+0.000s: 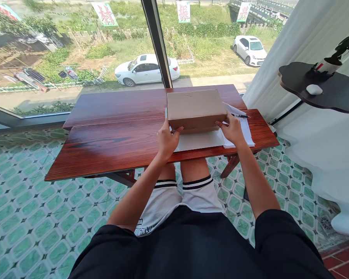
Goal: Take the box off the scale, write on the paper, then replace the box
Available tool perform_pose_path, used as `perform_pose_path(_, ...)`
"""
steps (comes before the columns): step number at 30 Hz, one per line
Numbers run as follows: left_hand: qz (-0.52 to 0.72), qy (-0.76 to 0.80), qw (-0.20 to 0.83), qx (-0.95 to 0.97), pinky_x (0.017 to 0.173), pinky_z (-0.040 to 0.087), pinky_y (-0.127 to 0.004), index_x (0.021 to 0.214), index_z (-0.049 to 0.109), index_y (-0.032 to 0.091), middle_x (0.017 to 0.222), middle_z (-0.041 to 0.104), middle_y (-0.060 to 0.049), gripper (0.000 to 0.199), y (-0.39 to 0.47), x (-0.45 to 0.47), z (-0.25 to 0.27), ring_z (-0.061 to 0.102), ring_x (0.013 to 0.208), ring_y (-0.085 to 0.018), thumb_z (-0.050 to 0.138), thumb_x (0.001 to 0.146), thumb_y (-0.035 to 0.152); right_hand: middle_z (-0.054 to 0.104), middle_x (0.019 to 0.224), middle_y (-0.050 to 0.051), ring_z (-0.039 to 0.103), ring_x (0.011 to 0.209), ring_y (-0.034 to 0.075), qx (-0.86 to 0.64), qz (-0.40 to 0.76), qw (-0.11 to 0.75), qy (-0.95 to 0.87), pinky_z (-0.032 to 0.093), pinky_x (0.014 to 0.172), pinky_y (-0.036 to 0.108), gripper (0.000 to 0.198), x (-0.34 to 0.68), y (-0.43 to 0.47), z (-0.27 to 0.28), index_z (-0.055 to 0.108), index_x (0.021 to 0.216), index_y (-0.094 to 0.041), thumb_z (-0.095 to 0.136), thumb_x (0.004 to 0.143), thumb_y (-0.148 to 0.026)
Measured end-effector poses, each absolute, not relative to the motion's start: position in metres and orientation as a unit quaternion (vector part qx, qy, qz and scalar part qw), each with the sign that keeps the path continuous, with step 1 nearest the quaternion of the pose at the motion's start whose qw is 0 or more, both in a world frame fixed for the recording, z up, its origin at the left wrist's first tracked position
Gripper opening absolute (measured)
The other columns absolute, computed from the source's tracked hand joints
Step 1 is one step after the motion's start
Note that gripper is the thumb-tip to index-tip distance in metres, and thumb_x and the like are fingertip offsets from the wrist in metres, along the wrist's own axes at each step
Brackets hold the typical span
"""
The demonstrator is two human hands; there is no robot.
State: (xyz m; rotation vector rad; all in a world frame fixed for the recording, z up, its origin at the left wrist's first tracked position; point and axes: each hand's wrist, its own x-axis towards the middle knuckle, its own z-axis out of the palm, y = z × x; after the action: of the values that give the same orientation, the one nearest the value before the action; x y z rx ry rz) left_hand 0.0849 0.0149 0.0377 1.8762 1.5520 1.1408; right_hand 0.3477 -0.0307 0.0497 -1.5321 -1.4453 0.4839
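A closed brown cardboard box (195,105) rests on white paper sheets (198,140) on a red-brown wooden table (119,139). My left hand (166,140) grips the box's near left corner, thumb on its front face. My right hand (232,128) holds the near right corner. A black pen (240,115) lies on the papers just right of the box, beside my right hand.
A large window with a dark frame post (158,42) stands behind the table. A white curtain (296,46) hangs at the right. A dark side shelf (334,91) carries a white mouse-like object (314,89). Green patterned tiles cover the floor.
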Motion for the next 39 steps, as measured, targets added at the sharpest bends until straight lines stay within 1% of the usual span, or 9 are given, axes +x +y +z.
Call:
perform_pose_path(4, 0.406, 0.569, 0.231, 0.676, 0.072, 0.045, -0.03, 0.112, 0.064, 0.019, 0.09, 0.07, -0.004, 0.04, 0.013, 0.085, 0.036, 0.06, 0.072, -0.017, 0.066, 0.079, 0.04, 0.069, 0.119, 0.009, 0.067, 0.11, 0.025, -0.627, 0.202, 0.468, -0.589, 0.06, 0.09, 0.037, 0.06, 0.348, -0.031, 0.046, 0.059, 0.139, -0.018, 0.065, 0.082, -0.033)
perform_pose_path(9, 0.426, 0.547, 0.252, 0.675, 0.078, 0.049, -0.032, 0.122, 0.061, 0.018, 0.1, 0.072, -0.008, 0.048, 0.012, 0.087, 0.029, 0.065, 0.089, -0.021, 0.066, 0.08, 0.039, 0.068, 0.122, 0.008, 0.066, 0.112, 0.023, -0.618, 0.196, 0.467, -0.602, 0.057, 0.099, 0.038, 0.064, 0.352, -0.03, 0.042, 0.053, 0.144, -0.019, 0.064, 0.082, -0.03)
perform_pose_path(13, 0.428, 0.537, 0.253, 0.681, 0.083, 0.051, -0.033, 0.125, 0.06, 0.019, 0.11, 0.072, -0.008, 0.049, 0.013, 0.089, 0.026, 0.066, 0.098, -0.022, 0.067, 0.081, 0.038, 0.069, 0.119, 0.009, 0.067, 0.111, 0.024, -0.624, 0.2, 0.466, -0.594, 0.058, 0.095, 0.039, 0.063, 0.355, -0.03, 0.04, 0.055, 0.142, -0.018, 0.065, 0.082, -0.032)
perform_pose_path(18, 0.428, 0.532, 0.262, 0.682, 0.081, 0.052, -0.033, 0.127, 0.06, 0.019, 0.112, 0.072, -0.008, 0.05, 0.015, 0.09, 0.026, 0.067, 0.098, -0.022, 0.067, 0.081, 0.038, 0.069, 0.118, 0.009, 0.067, 0.11, 0.023, -0.622, 0.199, 0.463, -0.599, 0.057, 0.097, 0.039, 0.056, 0.356, -0.03, 0.04, 0.06, 0.135, -0.017, 0.064, 0.081, -0.032)
perform_pose_path(21, 0.427, 0.534, 0.264, 0.681, 0.079, 0.052, -0.032, 0.127, 0.06, 0.019, 0.111, 0.073, -0.008, 0.051, 0.014, 0.09, 0.027, 0.067, 0.098, -0.022, 0.067, 0.081, 0.038, 0.069, 0.119, 0.009, 0.067, 0.11, 0.024, -0.628, 0.207, 0.465, -0.589, 0.059, 0.094, 0.039, 0.053, 0.357, -0.031, 0.04, 0.063, 0.131, -0.017, 0.065, 0.08, -0.032)
perform_pose_path(28, 0.443, 0.51, 0.299, 0.674, 0.082, 0.057, -0.033, 0.126, 0.061, 0.02, 0.113, 0.072, -0.007, 0.05, 0.014, 0.088, 0.029, 0.067, 0.102, -0.022, 0.068, 0.078, 0.034, 0.067, 0.119, 0.011, 0.066, 0.11, 0.024, -0.627, 0.216, 0.469, -0.584, 0.06, 0.091, 0.037, 0.058, 0.358, -0.032, 0.04, 0.061, 0.133, -0.016, 0.066, 0.079, -0.035)
perform_pose_path(33, 0.442, 0.453, 0.401, 0.662, 0.097, 0.056, -0.039, 0.134, 0.054, 0.021, 0.125, 0.069, -0.008, 0.066, 0.024, 0.077, 0.025, 0.064, 0.118, -0.023, 0.073, 0.071, 0.03, 0.066, 0.121, 0.014, 0.065, 0.112, 0.025, -0.63, 0.216, 0.47, -0.579, 0.062, 0.088, 0.037, 0.065, 0.361, -0.033, 0.041, 0.058, 0.137, -0.015, 0.068, 0.079, -0.041)
perform_pose_path(37, 0.431, 0.438, 0.38, 0.692, 0.11, 0.049, -0.044, 0.145, 0.044, 0.021, 0.142, 0.059, -0.012, 0.084, 0.028, 0.064, 0.028, 0.056, 0.133, -0.027, 0.076, 0.068, 0.027, 0.065, 0.125, 0.014, 0.063, 0.118, 0.026, -0.627, 0.224, 0.463, -0.585, 0.062, 0.089, 0.036, 0.067, 0.363, -0.033, 0.04, 0.055, 0.14, -0.015, 0.068, 0.08, -0.043)
perform_pose_path(39, 0.441, 0.437, 0.347, 0.703, 0.111, 0.047, -0.043, 0.148, 0.039, 0.021, 0.148, 0.054, -0.014, 0.083, 0.026, 0.056, 0.033, 0.051, 0.138, -0.027, 0.071, 0.071, 0.022, 0.064, 0.126, 0.013, 0.062, 0.12, 0.025, -0.63, 0.22, 0.456, -0.589, 0.062, 0.089, 0.036, 0.067, 0.365, -0.034, 0.04, 0.055, 0.141, -0.017, 0.068, 0.081, -0.043)
